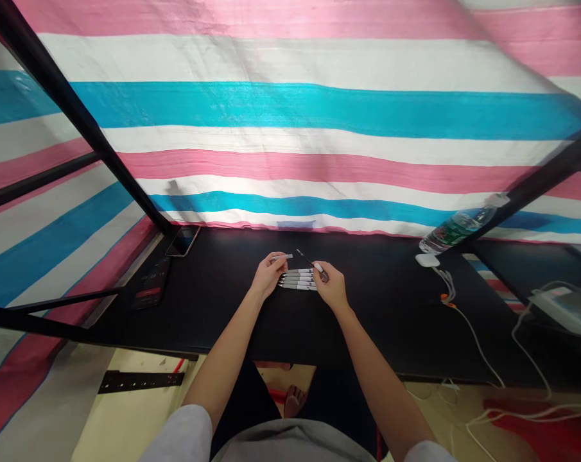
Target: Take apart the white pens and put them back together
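My left hand (269, 273) is closed, its fingertips pinching a small pale, see-through pen piece (283, 256) that points right. In my right hand (329, 283), fingers closed, is a dark pen part (305, 258) with a thin refill-like tip slanting up and left; a white band shows near the grip. The two pieces are apart, with a small gap between their ends. Below and between both hands, several white-and-grey pens (297, 280) lie side by side on the black table (232, 321). My right fingers hide their right ends.
Two phones, one (183, 241) at the back left and another (150, 282) nearer, lie on the table. A plastic bottle (463, 224) leans at the back right beside a white charger (427, 260) with cables. Black frame bars (121, 179) and striped sheeting (290, 109) enclose the table.
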`<state>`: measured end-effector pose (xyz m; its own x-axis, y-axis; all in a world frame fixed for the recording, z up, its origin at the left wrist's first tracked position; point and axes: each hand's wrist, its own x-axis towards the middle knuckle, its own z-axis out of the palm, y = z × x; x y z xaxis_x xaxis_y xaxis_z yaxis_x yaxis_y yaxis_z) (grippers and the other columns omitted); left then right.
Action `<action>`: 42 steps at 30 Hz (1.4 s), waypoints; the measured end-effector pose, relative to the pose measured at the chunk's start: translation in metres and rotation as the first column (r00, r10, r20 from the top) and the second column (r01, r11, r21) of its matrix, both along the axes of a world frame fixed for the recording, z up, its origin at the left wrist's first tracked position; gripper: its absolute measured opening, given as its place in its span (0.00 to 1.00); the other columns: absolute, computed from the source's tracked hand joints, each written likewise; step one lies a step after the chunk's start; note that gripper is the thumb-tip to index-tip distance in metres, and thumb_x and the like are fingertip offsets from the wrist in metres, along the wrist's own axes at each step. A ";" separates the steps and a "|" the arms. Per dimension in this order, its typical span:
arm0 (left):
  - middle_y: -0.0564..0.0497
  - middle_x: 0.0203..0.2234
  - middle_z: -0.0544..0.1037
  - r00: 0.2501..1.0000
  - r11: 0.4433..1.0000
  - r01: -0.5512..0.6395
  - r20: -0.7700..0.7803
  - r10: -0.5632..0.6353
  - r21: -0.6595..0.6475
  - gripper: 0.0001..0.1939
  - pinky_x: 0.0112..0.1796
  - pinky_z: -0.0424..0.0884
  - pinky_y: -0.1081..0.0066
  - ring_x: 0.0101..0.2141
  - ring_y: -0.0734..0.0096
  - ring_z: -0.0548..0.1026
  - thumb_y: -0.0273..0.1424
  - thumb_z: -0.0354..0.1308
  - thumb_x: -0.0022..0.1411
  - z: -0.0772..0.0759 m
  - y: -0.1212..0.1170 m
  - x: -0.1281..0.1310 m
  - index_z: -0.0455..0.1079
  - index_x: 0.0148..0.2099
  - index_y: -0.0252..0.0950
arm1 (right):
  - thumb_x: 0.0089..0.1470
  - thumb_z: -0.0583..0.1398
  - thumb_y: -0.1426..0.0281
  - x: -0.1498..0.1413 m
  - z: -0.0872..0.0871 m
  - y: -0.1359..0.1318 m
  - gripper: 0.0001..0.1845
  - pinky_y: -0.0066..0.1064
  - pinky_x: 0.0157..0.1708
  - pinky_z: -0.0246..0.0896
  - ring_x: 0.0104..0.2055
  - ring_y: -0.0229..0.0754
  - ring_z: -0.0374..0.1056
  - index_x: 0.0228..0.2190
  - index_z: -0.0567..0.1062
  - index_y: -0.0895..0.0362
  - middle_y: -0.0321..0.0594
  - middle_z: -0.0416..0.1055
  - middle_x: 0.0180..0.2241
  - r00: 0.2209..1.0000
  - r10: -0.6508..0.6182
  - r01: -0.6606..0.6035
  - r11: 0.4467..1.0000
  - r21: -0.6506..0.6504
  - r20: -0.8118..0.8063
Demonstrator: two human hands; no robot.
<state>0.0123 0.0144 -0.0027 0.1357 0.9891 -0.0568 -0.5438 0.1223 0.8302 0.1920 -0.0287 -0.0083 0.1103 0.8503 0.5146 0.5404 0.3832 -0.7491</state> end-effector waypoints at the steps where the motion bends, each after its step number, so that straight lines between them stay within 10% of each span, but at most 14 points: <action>1: 0.55 0.21 0.70 1.000 1.000 -0.018 0.008 0.018 -0.008 0.14 0.30 0.65 0.74 0.25 0.78 0.68 0.33 0.70 0.48 -0.001 0.001 0.000 0.72 0.35 0.32 | 0.56 0.54 0.68 0.000 0.000 0.000 0.12 0.30 0.31 0.64 0.28 0.38 0.66 0.36 0.77 0.57 0.41 0.74 0.32 1.000 0.009 -0.009 1.000 0.007 0.005; 19: 0.54 0.21 0.69 1.000 1.000 -0.010 -0.018 0.010 0.001 0.15 0.31 0.64 0.73 0.25 0.79 0.66 0.34 0.69 0.48 0.002 0.000 -0.001 0.76 0.38 0.30 | 0.54 0.55 0.73 0.002 -0.005 0.003 0.15 0.33 0.38 0.65 0.35 0.41 0.68 0.39 0.80 0.54 0.40 0.73 0.31 0.989 0.123 -0.126 0.992 0.028 0.076; 31: 0.52 0.23 0.73 0.954 0.985 0.158 -0.267 -0.134 0.072 0.17 0.33 0.64 0.72 0.27 0.76 0.68 0.37 0.68 0.50 -0.002 -0.007 0.001 0.77 0.39 0.31 | 0.52 0.61 0.64 -0.001 0.003 -0.001 0.11 0.29 0.29 0.62 0.32 0.42 0.72 0.36 0.77 0.56 0.40 0.78 0.33 0.970 0.105 -0.139 0.980 -0.144 -0.220; 42: 0.50 0.25 0.75 0.992 0.991 0.123 -0.029 -0.124 -0.043 0.16 0.36 0.67 0.71 0.28 0.76 0.72 0.35 0.69 0.51 -0.001 -0.005 0.002 0.75 0.39 0.30 | 0.56 0.58 0.58 0.001 -0.005 0.005 0.17 0.32 0.36 0.66 0.38 0.42 0.70 0.44 0.69 0.55 0.43 0.72 0.38 0.919 0.173 -0.195 0.980 -0.027 -0.355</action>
<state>0.0143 0.0095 -0.0042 0.2542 0.9616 -0.1033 -0.4961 0.2214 0.8396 0.1932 -0.0240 -0.0130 0.1126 0.9013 0.4183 0.1645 0.3983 -0.9024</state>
